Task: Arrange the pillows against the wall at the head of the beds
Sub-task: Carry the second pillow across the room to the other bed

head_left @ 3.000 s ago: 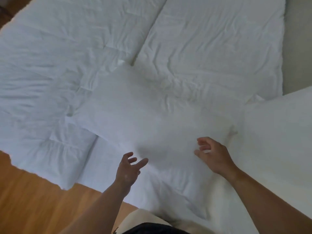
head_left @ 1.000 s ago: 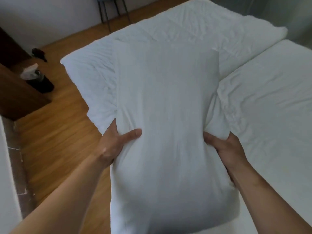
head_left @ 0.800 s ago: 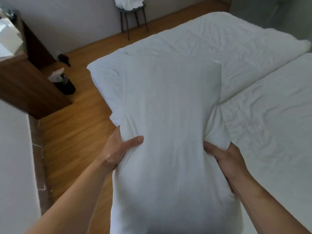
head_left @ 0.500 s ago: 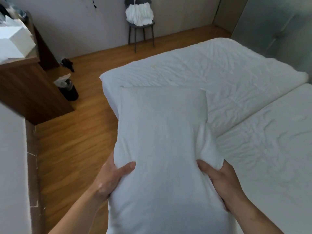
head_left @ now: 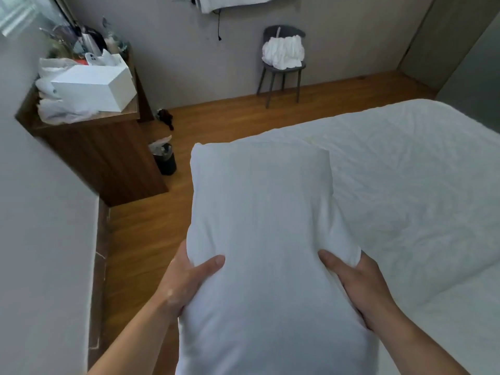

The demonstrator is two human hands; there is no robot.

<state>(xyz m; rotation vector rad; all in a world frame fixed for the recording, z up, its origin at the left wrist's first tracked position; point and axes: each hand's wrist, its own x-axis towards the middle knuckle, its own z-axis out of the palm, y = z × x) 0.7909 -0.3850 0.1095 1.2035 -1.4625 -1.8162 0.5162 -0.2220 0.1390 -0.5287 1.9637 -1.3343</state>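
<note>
Dim, soft daylight; slight wide-angle edge distortion.

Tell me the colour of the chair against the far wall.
Dark grey chair, with white cloth piled on its seat; the head view shows it.

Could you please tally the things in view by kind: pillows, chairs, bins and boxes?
Pillows: 1, the pillow held by the left hand and right hand
Chairs: 1, the chair
Bins: 1, the bin
Boxes: 1, the box
Total: 4
</note>
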